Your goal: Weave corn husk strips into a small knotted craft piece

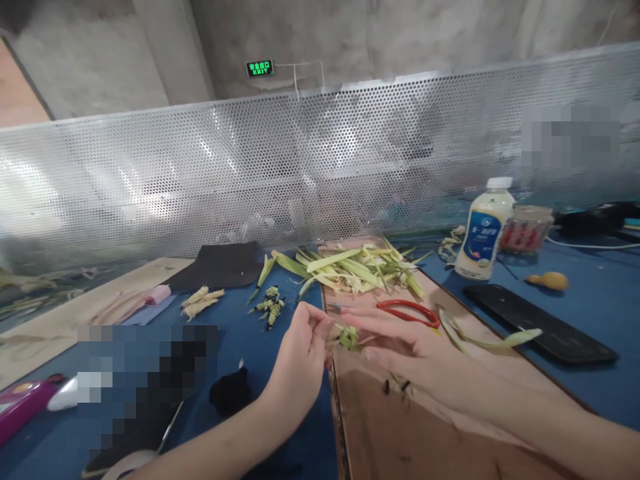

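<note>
My left hand (299, 357) is closed in a pinch on a small green plant piece (348, 337) just above the brown board (400, 427). My right hand (405, 350) reaches in from the right, fingers stretched out flat, its fingertips touching the same green piece. Red-handled scissors (410, 312) lie on the board just beyond my right hand. A pile of green and yellow leaf strips (357, 267) sits at the far end of the board. A long green strip (493, 340) trails to the right of my right hand.
Blue table (600, 300) with a white drink bottle (484, 230), a plastic jar (526, 229), a black flat slab (540, 321), and a small yellow gourd (550, 281) at right. Small husk bits (203, 300), a black cloth (220, 265) and a pink lighter (23, 403) lie left. Perforated metal screen (300, 173) behind.
</note>
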Action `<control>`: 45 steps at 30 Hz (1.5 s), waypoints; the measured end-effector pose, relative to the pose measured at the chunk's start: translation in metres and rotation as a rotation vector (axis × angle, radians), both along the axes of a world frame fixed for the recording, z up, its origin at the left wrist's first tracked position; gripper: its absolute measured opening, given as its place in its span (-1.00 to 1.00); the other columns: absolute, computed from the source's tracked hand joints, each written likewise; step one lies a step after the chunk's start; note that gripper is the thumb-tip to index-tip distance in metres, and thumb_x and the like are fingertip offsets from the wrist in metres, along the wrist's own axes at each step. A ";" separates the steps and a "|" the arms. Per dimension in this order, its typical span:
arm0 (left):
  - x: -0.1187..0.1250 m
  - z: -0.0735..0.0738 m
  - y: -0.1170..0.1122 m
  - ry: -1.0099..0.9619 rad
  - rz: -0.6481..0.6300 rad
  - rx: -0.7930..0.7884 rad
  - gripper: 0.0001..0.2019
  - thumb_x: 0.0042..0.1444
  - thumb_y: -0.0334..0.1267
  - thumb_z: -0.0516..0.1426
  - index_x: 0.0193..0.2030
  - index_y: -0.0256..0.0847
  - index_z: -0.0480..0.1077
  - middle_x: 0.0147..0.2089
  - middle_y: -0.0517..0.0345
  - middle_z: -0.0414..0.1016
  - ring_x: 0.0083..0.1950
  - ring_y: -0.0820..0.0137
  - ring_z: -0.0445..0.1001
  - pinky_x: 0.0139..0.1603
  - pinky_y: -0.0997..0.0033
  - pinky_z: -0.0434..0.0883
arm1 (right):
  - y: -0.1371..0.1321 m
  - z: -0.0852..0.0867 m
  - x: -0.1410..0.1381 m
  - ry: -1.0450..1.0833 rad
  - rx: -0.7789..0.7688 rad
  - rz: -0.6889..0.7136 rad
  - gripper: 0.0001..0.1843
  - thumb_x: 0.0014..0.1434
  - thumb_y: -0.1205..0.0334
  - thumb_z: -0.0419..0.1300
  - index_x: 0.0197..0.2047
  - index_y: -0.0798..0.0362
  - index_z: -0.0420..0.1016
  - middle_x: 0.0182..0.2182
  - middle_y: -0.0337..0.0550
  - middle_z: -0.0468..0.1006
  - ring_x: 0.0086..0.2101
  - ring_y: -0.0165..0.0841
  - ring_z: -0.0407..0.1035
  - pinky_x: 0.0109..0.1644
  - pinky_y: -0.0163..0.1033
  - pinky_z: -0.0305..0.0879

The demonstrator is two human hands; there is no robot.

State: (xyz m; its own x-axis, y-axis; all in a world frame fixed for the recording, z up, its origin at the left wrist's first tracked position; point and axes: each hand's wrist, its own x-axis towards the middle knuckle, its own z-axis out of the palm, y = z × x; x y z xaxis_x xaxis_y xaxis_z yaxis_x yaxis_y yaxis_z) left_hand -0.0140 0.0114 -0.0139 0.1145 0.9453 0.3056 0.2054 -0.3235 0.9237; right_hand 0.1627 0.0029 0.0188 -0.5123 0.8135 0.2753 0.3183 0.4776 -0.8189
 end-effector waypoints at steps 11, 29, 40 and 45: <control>0.008 0.007 -0.005 -0.257 -0.116 -0.208 -0.79 0.17 -0.08 -0.06 -0.26 -0.19 0.11 -0.59 0.37 0.17 -0.60 0.56 0.20 -0.56 0.55 0.25 | 0.000 0.003 0.002 -0.006 0.061 0.079 -0.50 0.13 0.44 0.08 0.10 -0.21 0.25 0.13 -0.39 0.22 0.11 -0.35 0.12 0.12 -0.19 0.21; 0.011 0.003 -0.008 -0.210 -0.083 -0.236 -0.77 0.14 -0.10 -0.01 -0.42 -0.19 0.10 -0.71 0.43 0.16 -0.71 0.61 0.13 -0.67 0.62 0.16 | -0.011 0.004 -0.006 -0.098 0.132 -0.047 -0.53 0.18 0.32 0.05 0.16 -0.07 0.19 0.08 -0.24 0.32 0.06 -0.34 0.21 0.14 -0.21 0.18; 0.008 0.009 -0.005 -0.172 -0.262 -0.177 -0.90 0.16 -0.26 -0.01 -0.27 -0.23 0.14 -0.58 0.34 0.25 -0.57 0.59 0.22 -0.52 0.57 0.20 | -0.005 -0.005 -0.002 -0.068 0.102 -0.149 -0.53 0.16 0.29 0.05 0.16 -0.06 0.21 0.10 -0.19 0.29 0.08 -0.26 0.18 0.18 -0.03 0.08; 0.005 0.010 -0.003 -0.125 -0.288 -0.205 -0.88 0.13 -0.28 0.02 -0.25 -0.25 0.13 -0.57 0.32 0.28 -0.57 0.58 0.21 -0.51 0.55 0.20 | 0.000 -0.007 0.003 -0.030 0.105 -0.130 -0.52 0.18 0.32 0.01 0.17 -0.11 0.16 0.06 -0.22 0.35 0.05 -0.29 0.21 0.16 -0.01 0.11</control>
